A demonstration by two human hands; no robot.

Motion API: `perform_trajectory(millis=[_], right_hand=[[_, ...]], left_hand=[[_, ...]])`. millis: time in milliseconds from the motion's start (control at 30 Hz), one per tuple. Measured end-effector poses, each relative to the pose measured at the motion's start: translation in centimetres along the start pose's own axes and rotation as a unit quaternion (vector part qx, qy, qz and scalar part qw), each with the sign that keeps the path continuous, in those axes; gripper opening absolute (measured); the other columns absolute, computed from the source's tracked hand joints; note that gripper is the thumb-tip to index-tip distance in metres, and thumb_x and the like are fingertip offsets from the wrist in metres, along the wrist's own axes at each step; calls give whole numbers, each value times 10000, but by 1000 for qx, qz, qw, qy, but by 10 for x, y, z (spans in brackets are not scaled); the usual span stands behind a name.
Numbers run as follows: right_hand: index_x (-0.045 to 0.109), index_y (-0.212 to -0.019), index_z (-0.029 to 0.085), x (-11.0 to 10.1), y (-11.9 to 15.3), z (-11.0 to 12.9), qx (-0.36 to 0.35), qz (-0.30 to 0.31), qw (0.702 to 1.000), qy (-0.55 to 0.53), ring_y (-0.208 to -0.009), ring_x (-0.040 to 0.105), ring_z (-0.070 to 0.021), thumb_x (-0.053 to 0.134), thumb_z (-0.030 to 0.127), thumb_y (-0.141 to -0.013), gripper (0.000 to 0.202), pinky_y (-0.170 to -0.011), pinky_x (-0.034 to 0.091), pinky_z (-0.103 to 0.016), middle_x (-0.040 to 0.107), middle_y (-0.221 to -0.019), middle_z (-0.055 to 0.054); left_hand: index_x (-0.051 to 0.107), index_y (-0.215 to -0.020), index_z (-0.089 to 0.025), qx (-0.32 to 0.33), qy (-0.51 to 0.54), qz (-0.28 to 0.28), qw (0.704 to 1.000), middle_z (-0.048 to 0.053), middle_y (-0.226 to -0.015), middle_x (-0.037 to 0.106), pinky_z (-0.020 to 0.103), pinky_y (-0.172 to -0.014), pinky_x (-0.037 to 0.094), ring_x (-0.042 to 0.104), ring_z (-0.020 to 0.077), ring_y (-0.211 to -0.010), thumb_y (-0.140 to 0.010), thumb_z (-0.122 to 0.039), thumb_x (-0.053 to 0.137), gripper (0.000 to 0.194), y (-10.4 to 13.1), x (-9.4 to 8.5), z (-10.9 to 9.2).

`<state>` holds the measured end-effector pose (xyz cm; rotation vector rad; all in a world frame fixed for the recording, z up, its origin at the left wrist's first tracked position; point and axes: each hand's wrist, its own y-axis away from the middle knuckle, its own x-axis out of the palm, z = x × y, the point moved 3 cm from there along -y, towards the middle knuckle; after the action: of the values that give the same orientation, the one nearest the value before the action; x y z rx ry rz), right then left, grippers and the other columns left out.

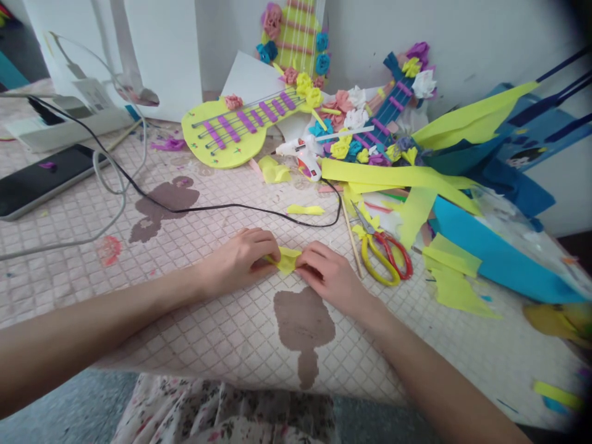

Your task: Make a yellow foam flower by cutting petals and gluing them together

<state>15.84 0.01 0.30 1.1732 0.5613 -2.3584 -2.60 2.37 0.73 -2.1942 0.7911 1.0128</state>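
Note:
A small piece of yellow crepe paper (287,260) is stretched between my two hands, low over the quilted tablecloth. My left hand (247,256) pinches its left end with the fingers curled together. At the other end, my right hand (326,271) grips the paper between thumb and fingers. A yellow paper strip (305,210) lies just beyond the hands. To the right of my right hand are scissors with a yellow and a red handle (380,258), beside a thin wooden stick (352,239).
A white glue gun (301,154) lies behind, its black cord (231,205) crossing the table. Paper guitars (226,139) with flowers stand at the back. A phone (50,176) and power strip (69,123) are left; blue paper (504,253) and yellow scraps lie right.

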Motion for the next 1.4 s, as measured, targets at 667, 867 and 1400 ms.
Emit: perform_trajectory(millis=[667,867,1400], right_hand=[[500,-745,201,4,-2,4,103,-36,993,-46,-692,494,-129,540,149,-802,87,-606,376,-263,506,-796,-4],[512,-743,204,3,-1,4,99,-38,993,-56,-710,500,-136,534,151,-812,89,-620,376,-266,512,-782,-2],[482,-684,202,7,-5,6,125,-50,991,-23,-692,497,-139,532,127,-763,120,-610,379,-265,508,-752,-4]], left_hand=[[572,-750,-137,-48,24,-25,998,45,-812,538,281,-714,423,502,147,-765,-805,-105,519,82,-1,4,3],[575,-746,-142,-45,33,-20,998,38,-800,539,274,-691,421,501,141,-744,-820,-160,532,88,-2,3,3],[538,-675,-145,-61,4,-48,997,26,-735,526,269,-662,405,495,144,-717,-765,-101,535,100,-4,8,3]])
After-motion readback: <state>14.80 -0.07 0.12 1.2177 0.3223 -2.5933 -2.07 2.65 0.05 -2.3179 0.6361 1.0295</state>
